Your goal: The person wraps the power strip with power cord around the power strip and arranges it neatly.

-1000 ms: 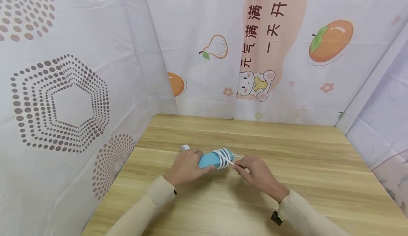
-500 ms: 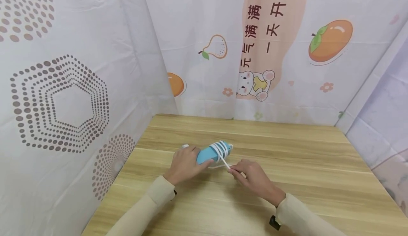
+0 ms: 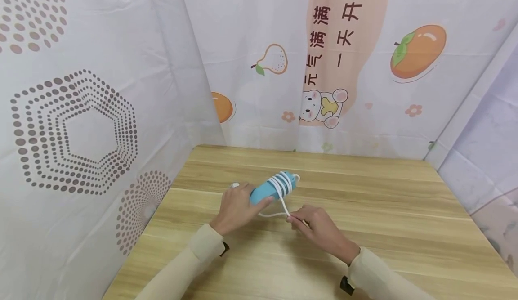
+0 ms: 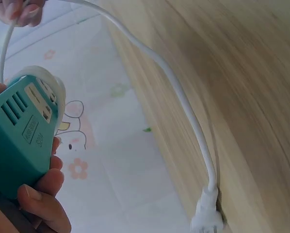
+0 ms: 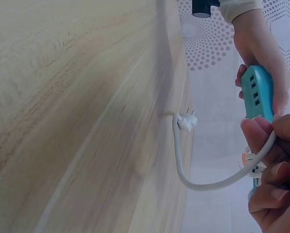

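My left hand [image 3: 235,209] grips a teal power strip [image 3: 262,194] by its near end. White cord [image 3: 279,185] is wound in several turns round the strip's far end, which tilts up and away to the right. With thumb and fingers, my right hand [image 3: 323,231] pinches the cord close to the strip. From that pinch the free cord curves back, seen in the left wrist view as a long arc, to a white plug [image 4: 206,212] on the tabletop. Slots and sockets show on the strip's face [image 4: 26,128]. My left palm hides part of the strip.
The wood-grain table [image 3: 384,228] spreads round both hands. Printed white curtains [image 3: 251,30] hang along its back and left side, and another stands at the right. Beyond my left hand, the plug [image 3: 234,185] lies on the table.
The strip's far end has swung up and away from me. My right hand has drawn the cord slightly down and left, and a slack length now shows below the strip.
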Tool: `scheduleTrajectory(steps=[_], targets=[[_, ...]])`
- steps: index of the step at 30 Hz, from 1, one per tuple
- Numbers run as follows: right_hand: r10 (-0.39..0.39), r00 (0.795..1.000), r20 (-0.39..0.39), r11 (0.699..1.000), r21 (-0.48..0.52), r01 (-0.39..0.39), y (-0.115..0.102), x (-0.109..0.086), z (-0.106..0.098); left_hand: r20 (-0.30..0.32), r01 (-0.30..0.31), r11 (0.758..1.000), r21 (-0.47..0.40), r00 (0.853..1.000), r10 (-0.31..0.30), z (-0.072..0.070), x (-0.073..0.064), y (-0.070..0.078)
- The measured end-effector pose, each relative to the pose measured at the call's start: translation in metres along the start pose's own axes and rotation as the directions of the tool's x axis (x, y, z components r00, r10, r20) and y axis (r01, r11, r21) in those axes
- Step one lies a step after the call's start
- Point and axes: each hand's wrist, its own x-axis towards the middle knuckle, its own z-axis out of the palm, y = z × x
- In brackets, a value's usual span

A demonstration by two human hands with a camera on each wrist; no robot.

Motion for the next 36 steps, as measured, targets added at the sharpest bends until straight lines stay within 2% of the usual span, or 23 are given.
scheduleTrajectory(steps=[6, 17, 21, 24, 29, 36], targets=[[0.015, 1.000, 0.023, 0.999, 0.052, -0.016, 0.001, 0.000, 0.003, 0.048, 0.048, 0.990, -0.135, 0.998, -0.042, -0.002, -0.001, 0.003], [0.018, 0.999, 0.048, 0.995, 0.098, -0.022, 0.001, 0.002, 0.006, 0.161, 0.103, 0.940, -0.326, 0.986, -0.052, -0.007, -0.001, 0.010], [0.013, 0.997, 0.073, 0.992, 0.121, -0.022, 0.003, 0.001, 0.007, 0.204, 0.109, 0.915, -0.388, 0.978, -0.030, -0.009, -0.002, 0.012], [0.009, 0.995, 0.095, 0.990, 0.142, -0.023, 0.004, 0.000, 0.008, 0.219, 0.085, 0.901, -0.426, 0.976, 0.011, -0.010, -0.004, 0.014], [-0.014, 0.995, 0.101, 0.986, 0.164, -0.003, 0.006, 0.002, 0.010, 0.250, 0.086, 0.859, -0.505, 0.967, 0.050, -0.010, -0.004, 0.015], [-0.091, 0.994, 0.066, 0.981, 0.179, 0.078, 0.009, 0.001, 0.013, 0.326, 0.159, 0.748, -0.645, 0.942, 0.080, -0.009, -0.008, 0.013]])
